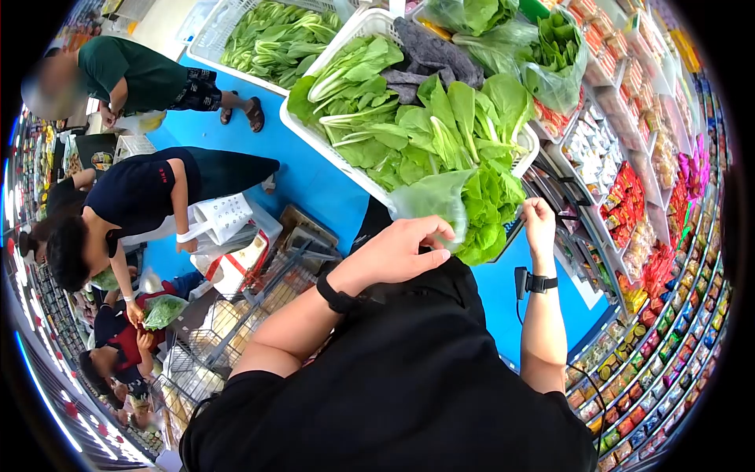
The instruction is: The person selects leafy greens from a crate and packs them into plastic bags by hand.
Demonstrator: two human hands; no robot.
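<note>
Leafy lettuce [486, 208] sits at the near edge of a white basket [334, 161], partly behind a clear plastic bag [434, 198]. My left hand [405, 250] is closed at the bag's near edge, thumb and forefinger curled on the thin film. To the right of the lettuce, my right hand [539, 224] is raised with its fingers pinched together. What it holds, if anything, cannot be made out. Loose green leafy vegetables [425, 130] fill the basket, and a dark grey cloth [432, 55] lies at its back.
Another basket of greens [279, 39] stands at the far left. Bagged greens [554, 59] and bins of packaged snacks [621, 212] line the right. A wire shopping cart [228, 330] with goods is at my left, near several people; one person in dark clothes [145, 189] bends there.
</note>
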